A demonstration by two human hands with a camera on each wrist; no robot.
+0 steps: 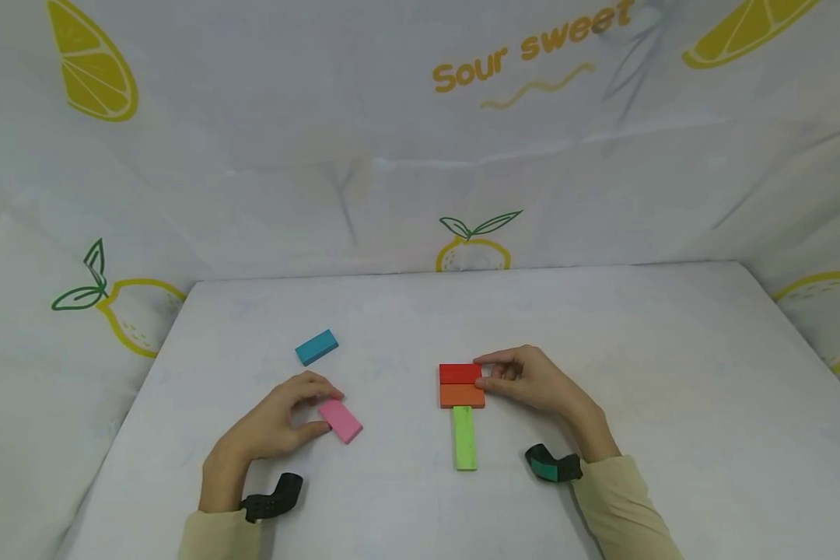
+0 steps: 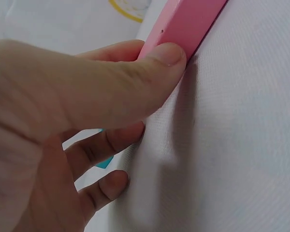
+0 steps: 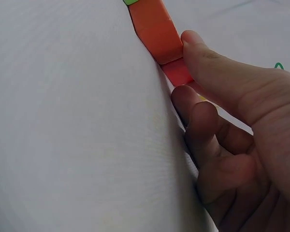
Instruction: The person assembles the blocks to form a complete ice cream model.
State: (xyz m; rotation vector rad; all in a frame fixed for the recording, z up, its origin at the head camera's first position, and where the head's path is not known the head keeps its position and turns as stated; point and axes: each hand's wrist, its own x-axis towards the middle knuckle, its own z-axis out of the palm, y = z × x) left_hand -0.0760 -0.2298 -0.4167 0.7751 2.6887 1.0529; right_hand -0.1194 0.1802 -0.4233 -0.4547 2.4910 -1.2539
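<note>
My left hand [image 1: 285, 418] pinches a pink block [image 1: 341, 421] between thumb and index finger. In the left wrist view the thumb presses on the side of the pink block [image 2: 193, 24], and the other fingers curve loosely below. At the right, my right hand [image 1: 535, 379] has its thumb and index finger at the right end of a red block [image 1: 458, 373], pinching it. The red block lies flush against an orange block [image 1: 462, 396]. Under the orange one, a light green block [image 1: 465, 439] points toward me. In the right wrist view the thumb overlaps the red block's end [image 3: 178, 72].
A blue block [image 1: 316, 347] lies apart, beyond my left hand. White cloth covers the table [image 1: 637, 334], and a lemon-printed cloth [image 1: 287, 218] hangs behind it. Each wrist wears a dark camera mount, one on the left [image 1: 273, 498] and one on the right [image 1: 554, 464].
</note>
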